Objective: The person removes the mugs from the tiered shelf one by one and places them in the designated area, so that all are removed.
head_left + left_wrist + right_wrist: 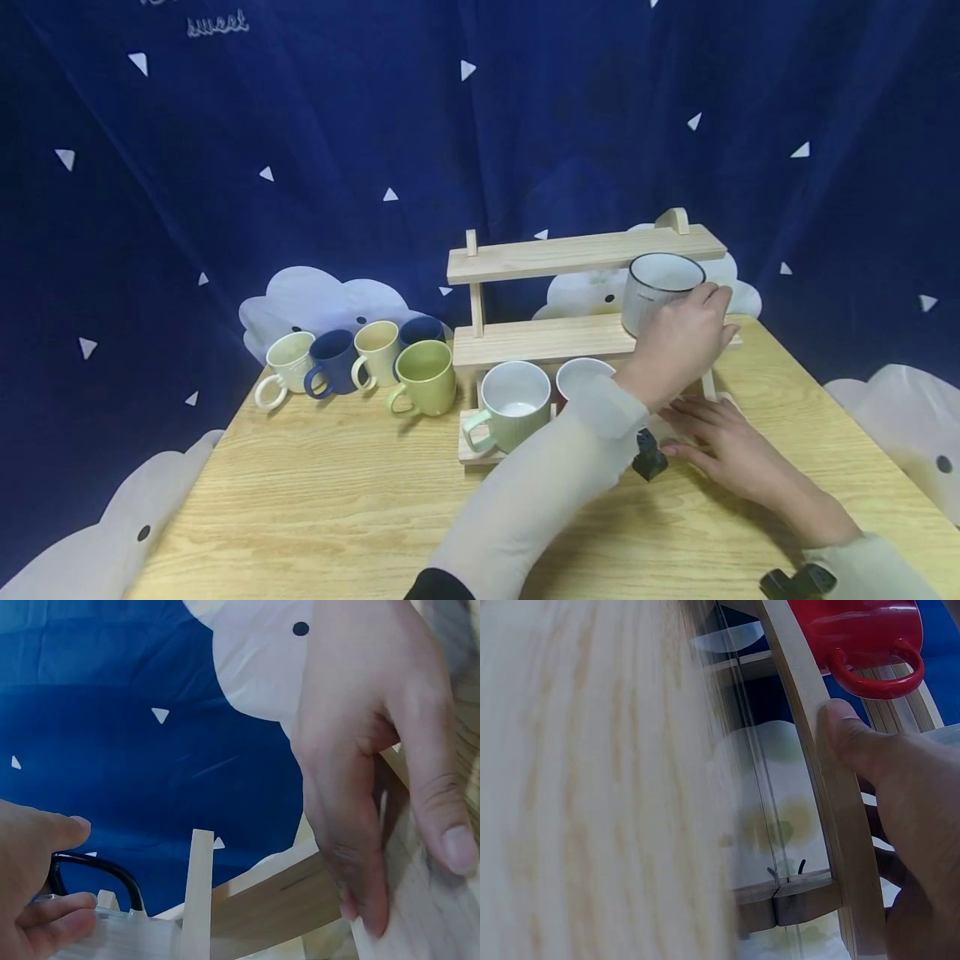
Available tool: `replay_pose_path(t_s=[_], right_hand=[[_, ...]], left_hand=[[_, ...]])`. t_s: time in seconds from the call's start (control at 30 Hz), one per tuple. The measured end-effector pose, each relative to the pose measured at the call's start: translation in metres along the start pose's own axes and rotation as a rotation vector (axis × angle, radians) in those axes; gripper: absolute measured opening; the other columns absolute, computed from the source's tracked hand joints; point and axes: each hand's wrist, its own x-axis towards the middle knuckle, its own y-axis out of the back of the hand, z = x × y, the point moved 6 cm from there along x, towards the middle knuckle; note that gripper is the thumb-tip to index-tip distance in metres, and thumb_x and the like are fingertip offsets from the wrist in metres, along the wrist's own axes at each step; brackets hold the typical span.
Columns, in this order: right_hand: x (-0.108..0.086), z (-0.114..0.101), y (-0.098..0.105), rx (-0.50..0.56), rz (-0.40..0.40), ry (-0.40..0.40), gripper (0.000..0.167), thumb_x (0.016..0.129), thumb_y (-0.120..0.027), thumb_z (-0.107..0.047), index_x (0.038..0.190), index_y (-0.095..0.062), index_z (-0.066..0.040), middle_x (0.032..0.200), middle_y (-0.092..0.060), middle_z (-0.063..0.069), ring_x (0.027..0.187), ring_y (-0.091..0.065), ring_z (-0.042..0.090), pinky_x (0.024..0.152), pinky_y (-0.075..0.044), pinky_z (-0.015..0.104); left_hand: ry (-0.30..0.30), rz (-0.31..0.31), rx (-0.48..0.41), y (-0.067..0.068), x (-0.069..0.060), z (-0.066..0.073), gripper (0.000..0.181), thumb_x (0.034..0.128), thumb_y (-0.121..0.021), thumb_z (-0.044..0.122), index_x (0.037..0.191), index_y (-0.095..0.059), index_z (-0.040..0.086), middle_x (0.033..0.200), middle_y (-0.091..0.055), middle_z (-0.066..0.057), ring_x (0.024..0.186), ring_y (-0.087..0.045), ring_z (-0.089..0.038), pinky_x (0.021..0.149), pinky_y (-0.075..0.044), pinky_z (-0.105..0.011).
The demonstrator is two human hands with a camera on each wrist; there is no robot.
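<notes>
A white mug with a dark rim (647, 304) is on the middle shelf of a wooden rack (536, 340), toward its right end. My left hand (678, 337) holds the mug at its right side, and in the left wrist view thumb and fingers are around the black handle (97, 861). At the rack's lower right my right hand (720, 442) grips the frame. In the right wrist view its thumb lies against a wooden bar (832, 787) with fingers behind. A red mug (862, 634) and a pale green mug (517, 417) stand on the bottom shelf.
Left of the rack stand an olive-green mug (431, 379), a pale yellow mug (378, 354), a blue mug (333, 360), another blue mug (422, 330) and a cream mug (291, 360). A dark blue curtain (337, 125) hangs behind the wooden table (315, 500).
</notes>
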Motion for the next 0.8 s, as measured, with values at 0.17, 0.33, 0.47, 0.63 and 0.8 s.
replay_pose_path(t_s=[0.17, 0.33, 0.47, 0.63, 0.8], right_hand=[[0.001, 0.001, 0.0, 0.002, -0.006, -0.004, 0.049, 0.084, -0.077, -0.032, 0.129, -0.065, -0.016, 0.131, -0.06, 0.015, 0.122, -0.051, 0.039, 0.103, -0.026, 0.07], [0.001, 0.001, 0.0, -0.008, -0.009, -0.009, 0.051, 0.084, -0.076, -0.032, 0.131, -0.064, -0.016, 0.132, -0.059, 0.017, 0.122, -0.051, 0.038, 0.099, -0.03, 0.069], [0.002, 0.0, 0.0, -0.01, -0.007, -0.009, 0.051, 0.085, -0.076, -0.032, 0.131, -0.064, -0.015, 0.132, -0.058, 0.018, 0.121, -0.051, 0.037, 0.098, -0.032, 0.068], [0.002, 0.001, -0.001, -0.003, -0.018, -0.02, 0.051, 0.086, -0.075, -0.033, 0.132, -0.063, -0.014, 0.135, -0.056, 0.018, 0.122, -0.051, 0.038, 0.098, -0.032, 0.067], [0.001, 0.001, -0.002, 0.004, -0.049, -0.053, 0.052, 0.089, -0.072, -0.035, 0.135, -0.06, -0.014, 0.137, -0.054, 0.019, 0.124, -0.048, 0.042, 0.103, -0.025, 0.072]], left_hand=[[-0.002, 0.049, -0.003, 0.003, -0.004, -0.001, 0.039, 0.0987, -0.053, 0.048, 0.125, -0.058, 0.02, 0.119, -0.06, 0.009, 0.098, -0.062, -0.002, 0.078, -0.051, -0.013], [0.015, 0.094, -0.021, 0.005, -0.011, -0.006, 0.037, 0.0991, -0.051, 0.05, 0.12, -0.061, 0.022, 0.11, -0.061, 0.01, 0.096, -0.062, -0.002, 0.077, -0.052, -0.014], [0.052, 0.118, -0.066, 0.006, -0.018, -0.012, 0.037, 0.0978, -0.054, 0.05, 0.121, -0.061, 0.022, 0.112, -0.06, 0.01, 0.096, -0.061, -0.003, 0.074, -0.052, -0.014], [0.144, 0.138, -0.192, 0.009, -0.027, -0.023, 0.034, 0.0966, -0.055, 0.052, 0.113, -0.062, 0.023, 0.108, -0.059, 0.011, 0.089, -0.061, -0.004, 0.069, -0.051, -0.015], [0.289, 0.187, -0.391, 0.012, -0.034, -0.038, 0.025, 0.0937, -0.062, 0.048, 0.101, -0.064, 0.024, 0.097, -0.06, 0.014, 0.087, -0.057, 0.002, 0.07, -0.047, -0.013]])
